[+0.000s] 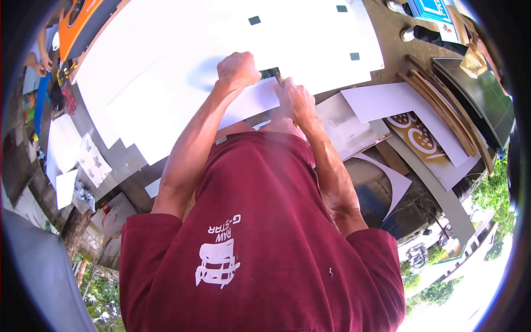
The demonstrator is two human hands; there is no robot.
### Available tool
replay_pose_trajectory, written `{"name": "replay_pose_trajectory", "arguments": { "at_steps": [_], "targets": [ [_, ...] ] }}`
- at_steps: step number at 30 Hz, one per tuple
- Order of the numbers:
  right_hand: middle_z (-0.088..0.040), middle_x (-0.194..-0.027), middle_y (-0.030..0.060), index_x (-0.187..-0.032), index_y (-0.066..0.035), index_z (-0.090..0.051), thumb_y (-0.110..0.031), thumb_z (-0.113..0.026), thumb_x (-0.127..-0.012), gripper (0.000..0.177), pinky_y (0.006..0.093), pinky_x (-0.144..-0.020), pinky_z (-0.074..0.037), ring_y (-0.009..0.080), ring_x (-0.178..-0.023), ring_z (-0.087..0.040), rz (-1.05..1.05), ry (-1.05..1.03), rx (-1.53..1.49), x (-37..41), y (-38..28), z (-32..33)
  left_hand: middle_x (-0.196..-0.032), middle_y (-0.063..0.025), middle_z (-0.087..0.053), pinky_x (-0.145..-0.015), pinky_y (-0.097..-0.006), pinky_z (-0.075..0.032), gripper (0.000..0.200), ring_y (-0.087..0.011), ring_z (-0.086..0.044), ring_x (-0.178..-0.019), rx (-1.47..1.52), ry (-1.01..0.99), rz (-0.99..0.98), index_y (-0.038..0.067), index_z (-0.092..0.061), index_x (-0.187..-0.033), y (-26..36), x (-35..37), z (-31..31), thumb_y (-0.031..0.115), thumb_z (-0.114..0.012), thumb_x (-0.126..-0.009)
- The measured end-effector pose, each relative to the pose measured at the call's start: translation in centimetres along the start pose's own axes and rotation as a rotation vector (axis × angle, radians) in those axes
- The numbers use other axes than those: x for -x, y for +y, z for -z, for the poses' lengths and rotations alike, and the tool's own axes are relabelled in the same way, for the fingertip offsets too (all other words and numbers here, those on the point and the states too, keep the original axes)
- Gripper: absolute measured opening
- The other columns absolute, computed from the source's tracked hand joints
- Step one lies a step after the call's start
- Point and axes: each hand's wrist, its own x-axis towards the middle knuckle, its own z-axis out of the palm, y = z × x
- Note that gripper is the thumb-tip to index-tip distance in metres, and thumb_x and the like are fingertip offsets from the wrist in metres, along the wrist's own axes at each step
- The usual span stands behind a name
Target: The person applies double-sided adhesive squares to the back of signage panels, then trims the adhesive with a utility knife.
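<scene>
My left hand (239, 69) is closed in a fist over a large white sheet (166, 66), and what its fingers hold, if anything, is hidden. Beside it, my right hand (297, 101) grips a slim dark tool that looks like a cutter knife (280, 81), pointing away from my body. A small dark patch (270, 73) shows on the sheet between the two hands. Closer to my body, a white strip (251, 101) lies along the near edge, below both hands.
White offcuts (381, 102) and wooden strips (442, 110) lie at the right, by a brown-and-white patterned board (420, 135). An orange object (80, 25) stands upper left, near another person's hands (41, 65) and a blue strip (41, 105). Another person's shoes (406, 34) are upper right.
</scene>
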Motion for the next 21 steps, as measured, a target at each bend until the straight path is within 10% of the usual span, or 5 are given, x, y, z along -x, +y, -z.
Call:
{"name": "replay_pose_trajectory", "arguments": {
  "at_steps": [21],
  "targets": [
    [-0.071, -0.088, 0.0254, -0.104, 0.000, -0.061, -0.038, -0.056, -0.096, 0.040, 0.0514, -0.081, -0.054, 0.0430, -0.089, -0.069, -0.103, -0.098, 0.197, 3.2, -1.4, 0.8, -0.087, -0.0151, -0.074, -0.080, -0.0429, -0.055, 0.022, -0.0322, -0.072, -0.089, 0.113, -0.077, -0.055, 0.009, -0.077, -0.084, -1.7, -0.6, 0.1, 0.026, -0.071, -0.071]
  ]
}}
